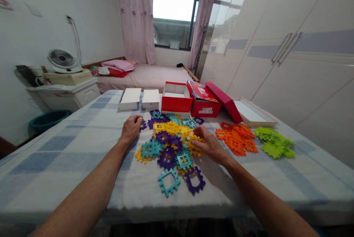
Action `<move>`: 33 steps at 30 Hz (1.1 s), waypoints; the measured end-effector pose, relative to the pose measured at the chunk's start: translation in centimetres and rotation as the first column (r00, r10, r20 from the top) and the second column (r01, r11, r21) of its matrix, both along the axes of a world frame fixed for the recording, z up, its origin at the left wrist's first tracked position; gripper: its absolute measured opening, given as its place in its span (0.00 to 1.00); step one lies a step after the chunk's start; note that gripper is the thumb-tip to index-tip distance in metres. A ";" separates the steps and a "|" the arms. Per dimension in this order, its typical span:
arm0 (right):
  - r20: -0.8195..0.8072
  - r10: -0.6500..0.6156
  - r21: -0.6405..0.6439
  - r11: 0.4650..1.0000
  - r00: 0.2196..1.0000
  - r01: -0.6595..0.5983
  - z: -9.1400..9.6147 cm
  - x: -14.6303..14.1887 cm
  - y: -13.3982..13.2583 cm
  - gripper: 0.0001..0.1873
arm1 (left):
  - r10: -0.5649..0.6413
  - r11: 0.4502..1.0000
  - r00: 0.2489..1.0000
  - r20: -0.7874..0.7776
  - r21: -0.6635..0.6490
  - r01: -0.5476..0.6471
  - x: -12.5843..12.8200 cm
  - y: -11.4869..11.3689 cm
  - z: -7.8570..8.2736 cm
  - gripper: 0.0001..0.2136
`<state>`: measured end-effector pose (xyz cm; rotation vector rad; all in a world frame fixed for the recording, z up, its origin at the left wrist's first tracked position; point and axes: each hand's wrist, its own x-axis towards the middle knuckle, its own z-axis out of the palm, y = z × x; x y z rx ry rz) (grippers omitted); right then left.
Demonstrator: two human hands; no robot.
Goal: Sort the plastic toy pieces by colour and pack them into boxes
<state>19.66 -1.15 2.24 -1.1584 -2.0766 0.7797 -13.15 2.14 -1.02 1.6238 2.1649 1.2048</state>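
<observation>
A mixed heap of purple, teal and yellow plastic interlocking tiles (168,145) lies in the middle of the checked tablecloth (69,145). My left hand (130,128) rests at the heap's left edge, fingers curled on a purple tile (143,124). At the heap's right side, my right hand (208,143) has its fingers closed on yellow tiles (193,145). A sorted pile of orange tiles (237,138) lies right of that hand, with a pile of green tiles (273,142) further right.
Two white boxes (139,98) stand at the far edge, beside an open red box (176,98), a second red box (204,102) with its lid leaning, and a flat white tray (254,113). A bed, a fan and wardrobes surround the table.
</observation>
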 end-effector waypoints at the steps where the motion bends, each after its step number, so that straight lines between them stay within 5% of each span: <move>1: -0.055 -0.025 -0.026 0.999 0.998 0.023 0.1 0.3 0.2 0.17 | 0.000 1.000 1.000 0.000 0.000 0.000 0.0 0.0 0.0 0.18; 7: -0.282 -0.174 -0.243 0.964 0.944 0.105 1.7 3.5 1.7 0.22 | 0.004 1.000 1.000 -0.013 -0.008 -0.004 0.1 -0.1 0.1 0.18; 11: -0.174 -0.108 -0.295 0.954 0.979 0.053 1.8 5.0 2.1 0.20 | 0.007 1.000 1.000 -0.023 -0.002 -0.007 0.1 0.0 0.1 0.18; 15: 0.128 -0.101 -0.108 0.987 0.987 0.115 0.7 4.9 2.3 0.17 | 0.007 1.000 1.000 -0.020 -0.029 -0.008 0.1 0.0 0.2 0.18; 21: 0.419 -0.201 0.078 0.979 0.885 0.186 0.5 3.5 2.1 0.14 | 0.007 0.999 0.999 -0.033 -0.042 -0.008 0.1 -0.1 0.2 0.19; 28: 0.481 -0.236 0.146 0.971 0.844 0.188 0.3 3.4 2.0 0.15 | 0.001 0.998 0.999 -0.034 -0.066 -0.003 0.2 -0.2 0.4 0.19; 33: 0.402 -0.234 0.155 0.970 0.885 0.186 -0.3 3.7 2.4 0.15 | -0.002 0.998 0.997 -0.071 -0.057 -0.002 0.2 -0.3 0.5 0.19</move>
